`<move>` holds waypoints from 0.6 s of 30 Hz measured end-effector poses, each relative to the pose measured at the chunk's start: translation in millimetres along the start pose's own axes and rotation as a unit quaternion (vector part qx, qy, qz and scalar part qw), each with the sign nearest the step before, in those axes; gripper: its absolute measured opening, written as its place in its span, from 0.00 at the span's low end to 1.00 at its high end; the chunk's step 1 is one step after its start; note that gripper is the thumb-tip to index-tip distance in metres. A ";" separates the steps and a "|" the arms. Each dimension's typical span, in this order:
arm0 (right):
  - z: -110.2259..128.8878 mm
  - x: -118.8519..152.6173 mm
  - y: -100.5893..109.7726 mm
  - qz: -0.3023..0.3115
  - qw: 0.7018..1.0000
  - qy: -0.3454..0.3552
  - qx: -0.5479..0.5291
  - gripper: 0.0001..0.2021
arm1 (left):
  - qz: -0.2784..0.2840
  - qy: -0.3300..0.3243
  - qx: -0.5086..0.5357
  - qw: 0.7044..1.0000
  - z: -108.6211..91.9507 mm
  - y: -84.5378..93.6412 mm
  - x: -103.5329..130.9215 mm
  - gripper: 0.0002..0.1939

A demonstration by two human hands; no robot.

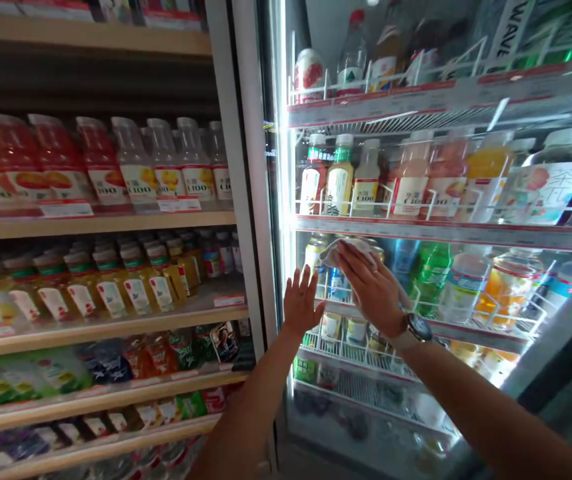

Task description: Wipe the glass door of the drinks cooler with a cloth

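Observation:
My right hand (pixel 373 287), with a watch (pixel 419 327) on its wrist, presses a white cloth (pixel 333 253) flat against the glass door (pixel 346 427) of a lit drinks fridge. Its fingers lie stretched over the cloth, pointing up and to the left. To its left, my left hand (pixel 301 301) is raised with fingers spread, near the door's left edge, and holds nothing. Whether its palm touches the glass, I cannot tell. Behind the glass, cans and bottles, among them a green bottle (pixel 432 270), stand on racks near the right hand.
Bottles fill the fridge's upper racks (pixel 446 230). A grey upright frame (pixel 253 167) divides the fridge from wooden shelves (pixel 101 227) at left, which carry rows of juice bottles (pixel 99 160) and bagged or boxed drinks lower down. A dark edge (pixel 561 333) runs along the right.

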State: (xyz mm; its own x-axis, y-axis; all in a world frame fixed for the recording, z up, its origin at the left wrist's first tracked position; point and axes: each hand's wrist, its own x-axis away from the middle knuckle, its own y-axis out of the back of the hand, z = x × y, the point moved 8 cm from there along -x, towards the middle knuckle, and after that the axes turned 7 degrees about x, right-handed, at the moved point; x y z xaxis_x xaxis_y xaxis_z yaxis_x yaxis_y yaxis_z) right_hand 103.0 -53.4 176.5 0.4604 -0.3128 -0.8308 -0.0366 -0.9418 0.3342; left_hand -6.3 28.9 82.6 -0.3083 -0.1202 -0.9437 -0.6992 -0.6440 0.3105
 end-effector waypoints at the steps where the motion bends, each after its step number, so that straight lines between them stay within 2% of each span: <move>1: 4.9 9.2 -5.3 0.010 1.000 0.001 0.006 0.36 | -0.011 -0.006 0.004 1.000 -0.1 0.6 0.7 0.37; 8: 66.9 118.7 -48.5 0.101 0.992 0.070 -0.021 0.35 | -0.025 -0.019 0.027 0.999 -0.2 4.6 -0.6 0.37; 10: 74.3 134.6 -51.4 0.111 0.989 0.091 -0.028 0.35 | -0.032 -0.022 0.029 0.999 -0.9 5.7 -1.3 0.38; 11: 72.9 134.5 -50.1 0.114 0.988 0.099 -0.027 0.36 | -0.037 -0.023 0.029 0.999 -1.3 6.4 -1.7 0.38; 13: 57.5 117.3 -42.2 0.116 0.988 0.097 -0.009 0.36 | -0.040 -0.022 0.029 0.999 -1.9 6.9 -2.4 0.37; 15: 25.3 81.5 -26.7 0.096 0.993 0.054 0.030 0.36 | -0.039 -0.019 0.032 0.999 -1.8 6.5 -3.0 0.36; 18: -32.0 21.9 5.5 0.009 0.995 -0.062 0.083 0.36 | -0.043 -0.020 0.032 0.998 -1.1 7.0 -3.3 0.35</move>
State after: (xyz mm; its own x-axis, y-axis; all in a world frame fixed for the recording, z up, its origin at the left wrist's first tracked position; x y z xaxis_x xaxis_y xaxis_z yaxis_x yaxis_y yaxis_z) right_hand 141.3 -61.4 174.4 0.3466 -0.3329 -0.8769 -0.1945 -0.9401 0.2800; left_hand -9.5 24.0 87.8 -0.2702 -0.0360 -0.9621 -0.7639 -0.6002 0.2370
